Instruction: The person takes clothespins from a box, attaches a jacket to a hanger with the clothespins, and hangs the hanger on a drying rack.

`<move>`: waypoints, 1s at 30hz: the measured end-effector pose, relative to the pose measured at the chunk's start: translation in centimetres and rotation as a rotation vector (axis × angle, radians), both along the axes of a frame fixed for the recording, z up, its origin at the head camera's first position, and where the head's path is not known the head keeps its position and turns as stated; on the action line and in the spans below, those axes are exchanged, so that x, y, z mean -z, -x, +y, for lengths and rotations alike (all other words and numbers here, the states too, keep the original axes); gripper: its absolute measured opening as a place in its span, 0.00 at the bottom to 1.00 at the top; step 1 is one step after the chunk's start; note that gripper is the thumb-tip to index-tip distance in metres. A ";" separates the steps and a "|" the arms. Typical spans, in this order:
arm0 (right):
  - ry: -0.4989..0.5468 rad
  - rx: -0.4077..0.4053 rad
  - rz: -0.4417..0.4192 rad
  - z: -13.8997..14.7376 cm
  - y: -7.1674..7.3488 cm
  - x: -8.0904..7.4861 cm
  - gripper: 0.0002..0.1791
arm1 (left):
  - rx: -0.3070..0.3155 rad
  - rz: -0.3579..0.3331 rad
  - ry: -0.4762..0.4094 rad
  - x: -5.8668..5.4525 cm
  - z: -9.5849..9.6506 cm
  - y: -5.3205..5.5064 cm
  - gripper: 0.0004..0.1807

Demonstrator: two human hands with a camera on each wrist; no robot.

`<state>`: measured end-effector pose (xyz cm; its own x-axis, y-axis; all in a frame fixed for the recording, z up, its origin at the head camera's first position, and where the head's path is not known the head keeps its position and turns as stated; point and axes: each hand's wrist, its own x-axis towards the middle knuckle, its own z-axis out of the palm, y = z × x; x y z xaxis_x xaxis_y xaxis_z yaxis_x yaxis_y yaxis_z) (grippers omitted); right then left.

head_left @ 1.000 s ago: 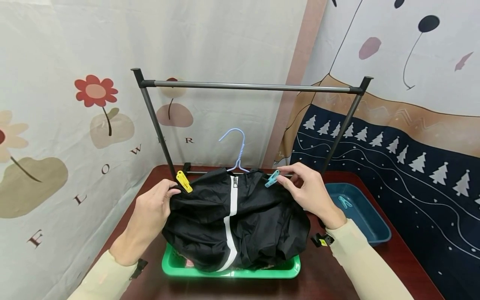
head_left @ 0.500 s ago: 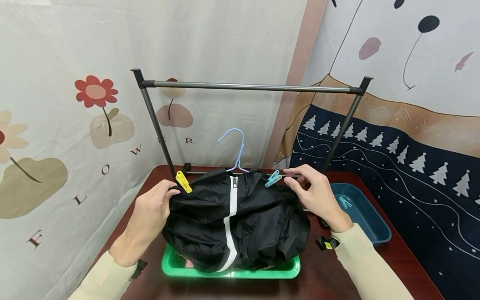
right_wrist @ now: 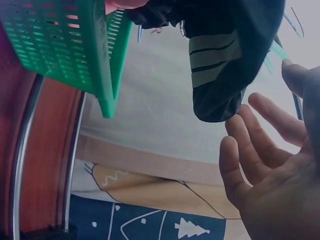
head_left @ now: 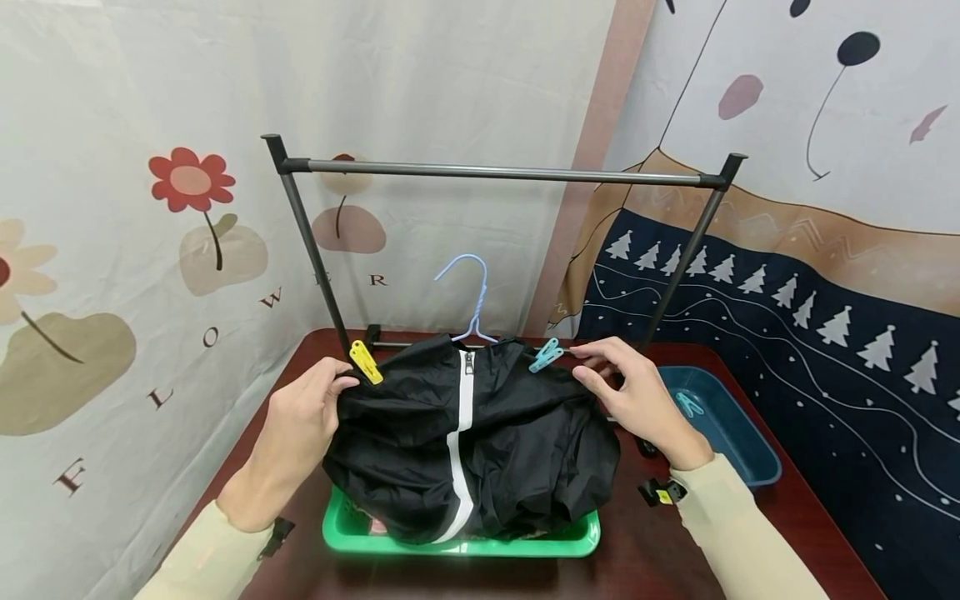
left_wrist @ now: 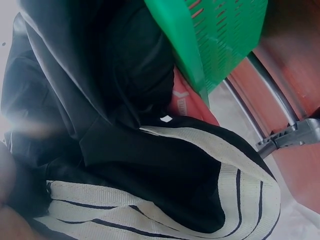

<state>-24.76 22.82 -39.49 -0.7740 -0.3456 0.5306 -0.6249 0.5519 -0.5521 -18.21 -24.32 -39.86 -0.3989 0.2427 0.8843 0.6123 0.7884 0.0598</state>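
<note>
A black jacket [head_left: 517, 433] with a white zip strip hangs on a light blue wire hanger [head_left: 480, 300], which my hands have between them. A yellow clothespin [head_left: 366, 362] is clipped at its left shoulder, a light blue clothespin [head_left: 547, 356] at its right. My left hand [head_left: 303, 417] pinches the jacket's cloth beside the yellow clothespin. In the left wrist view a white-striped cuff [left_wrist: 235, 195] shows below. My right hand [head_left: 637, 392] is just right of the blue clothespin, thumb and forefinger apart. In the right wrist view its fingers [right_wrist: 260, 155] spread loosely beside the sleeve [right_wrist: 220, 95].
A green basket [head_left: 461, 547] holding pinkish cloth stands under the jacket. Behind rises a drying rack with a metal bar [head_left: 495, 172]. A blue tray [head_left: 738, 442] with a light blue clothespin [head_left: 688, 405] inside lies at the right on the dark red table [head_left: 300, 575].
My right hand has let go of the light blue clothespin and drawn slightly right; the clothespin stays on the jacket. My left hand keeps its place.
</note>
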 end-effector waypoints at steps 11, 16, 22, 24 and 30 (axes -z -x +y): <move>-0.029 -0.077 -0.094 -0.2 0.1 0.5 0.21 | 0.007 0.000 -0.004 -0.1 -0.1 -0.1 0.24; -0.052 -0.080 -0.091 -0.5 0.1 0.7 0.21 | 0.007 -0.002 -0.005 -0.2 -0.1 -0.2 0.25; -0.079 -0.067 -0.072 -0.8 0.0 0.8 0.21 | 0.007 -0.010 -0.005 -0.2 -0.1 -0.2 0.24; -0.083 -0.065 -0.074 -0.9 -0.1 0.7 0.21 | 0.010 -0.008 -0.006 -0.1 -0.1 -0.1 0.24; -0.090 -0.065 -0.081 -1.1 -0.1 0.7 0.20 | 0.013 -0.002 -0.006 -0.1 -0.1 0.0 0.25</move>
<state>-24.64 21.74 -40.23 -0.7874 -0.4398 0.4320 -0.6164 0.5616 -0.5519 -18.20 -24.46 -39.78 -0.3973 0.2422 0.8851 0.6224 0.7800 0.0659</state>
